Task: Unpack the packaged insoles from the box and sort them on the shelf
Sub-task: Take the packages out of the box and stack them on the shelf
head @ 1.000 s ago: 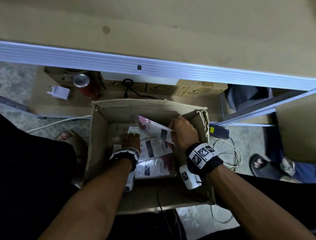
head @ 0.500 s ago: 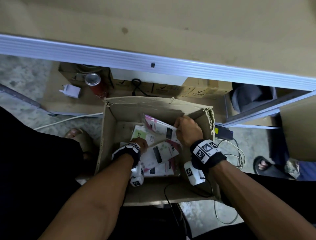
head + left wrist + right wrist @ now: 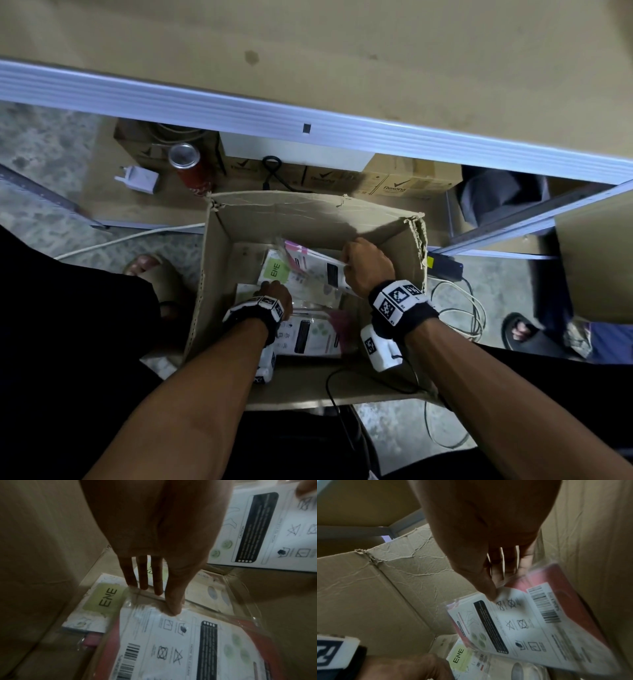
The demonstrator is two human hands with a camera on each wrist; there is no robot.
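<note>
Fingers (image 3: 489,588) of the right hand (image 3: 368,265) pinch the upper edge of a flat insole pack (image 3: 527,626), thumb on its printed white card and the other fingers behind, so the pack hangs tilted above the others, near the right wall of the cardboard box (image 3: 308,219). The pack is a clear, glossy plastic sleeve over a white card with a black text panel, laundry symbols and a barcode, with pink-red showing at its edges.

The left hand (image 3: 274,294) reaches lower into the box, fingers straight and close together, their tips pressing the crinkled plastic top edge of another pack (image 3: 188,642) that lies flat on the box floor; whether the thumb grips it cannot be told. Partly under that one, toward the far left corner, lies a green-label pack (image 3: 275,270) marked "ENE".

The box is plain brown corrugated board, rectangular, its far rim torn and creased. It stands on the rough grey floor (image 3: 41,164) below the pale ribbed metal edge of the shelf (image 3: 239,113). Beyond the box's far left corner are a red drink can (image 3: 190,168) and a white plug adapter (image 3: 138,178).
</note>
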